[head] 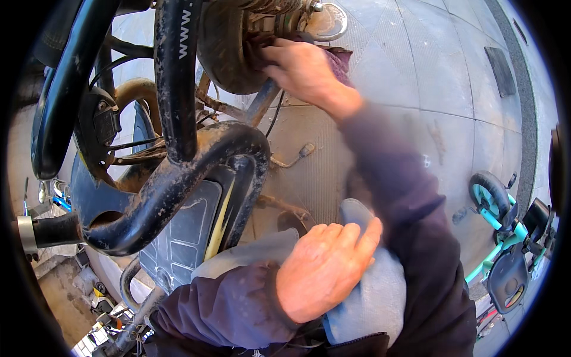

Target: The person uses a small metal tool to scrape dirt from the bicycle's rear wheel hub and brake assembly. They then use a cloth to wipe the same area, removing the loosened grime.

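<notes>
My right hand (299, 71) grips a dark red cloth (339, 62), pressed to the side of a worn rubber tyre (223, 47) at the hub. Part of the cloth is hidden under my fingers and inside the wheel. Rusty metal hub parts (276, 20) show just above the hand. My left hand (328, 263) lies palm down over my knee in pale trousers (379, 290); its fingers are a little apart and nothing shows in it. Left of both hands stands the scuffed, rust-marked black tubular frame (214, 147) of a small vehicle.
A dark plastic footboard (183, 227) sits within the frame. A thin cable (276, 114) hangs below the wheel, and a rusty pedal-like lever (294, 158) is over the tiled floor (437, 80). At the right stands a turquoise children's cycle (495, 236). A dark flat plate (499, 71) lies farther off.
</notes>
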Motion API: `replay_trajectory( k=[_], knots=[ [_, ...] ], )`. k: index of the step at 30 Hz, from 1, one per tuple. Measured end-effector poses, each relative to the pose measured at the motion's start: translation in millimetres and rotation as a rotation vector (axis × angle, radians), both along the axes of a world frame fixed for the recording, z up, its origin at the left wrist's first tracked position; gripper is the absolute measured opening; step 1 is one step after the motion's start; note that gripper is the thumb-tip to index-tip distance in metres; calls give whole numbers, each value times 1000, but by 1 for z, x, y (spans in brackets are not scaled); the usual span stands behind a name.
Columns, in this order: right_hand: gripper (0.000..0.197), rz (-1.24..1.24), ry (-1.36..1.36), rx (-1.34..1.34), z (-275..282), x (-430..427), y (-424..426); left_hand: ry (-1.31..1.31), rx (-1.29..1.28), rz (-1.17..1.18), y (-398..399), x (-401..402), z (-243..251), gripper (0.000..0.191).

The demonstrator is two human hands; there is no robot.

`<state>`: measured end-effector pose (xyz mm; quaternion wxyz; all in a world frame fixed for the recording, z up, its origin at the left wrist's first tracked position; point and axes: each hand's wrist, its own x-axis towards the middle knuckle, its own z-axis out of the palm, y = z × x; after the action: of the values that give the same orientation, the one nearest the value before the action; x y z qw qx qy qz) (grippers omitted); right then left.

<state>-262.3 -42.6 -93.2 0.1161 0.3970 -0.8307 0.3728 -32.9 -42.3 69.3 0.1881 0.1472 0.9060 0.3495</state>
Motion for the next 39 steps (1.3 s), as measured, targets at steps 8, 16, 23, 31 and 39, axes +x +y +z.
replay_trajectory(
  k=[8, 16, 23, 31, 39],
  knots=[
    [13, -159, -95, 269, 20, 12, -35, -50, -20, 5, 2, -3, -3, 53],
    [21, -232, -403, -579, 16, -5, 21, -4, 34, 25, 1, -1, -3, 54],
    [15, -69, -24, 110, 9, 13, -18, -37, -4, 9, 1, -3, -2, 53],
    [13, -89, -425, 37, 20, 69, 1, -35, 4, 3, 0, 1, -4, 53],
    [25, -103, -742, -195, 17, 65, -39, -28, 9, -6, 3, 1, -2, 53]
  ],
)
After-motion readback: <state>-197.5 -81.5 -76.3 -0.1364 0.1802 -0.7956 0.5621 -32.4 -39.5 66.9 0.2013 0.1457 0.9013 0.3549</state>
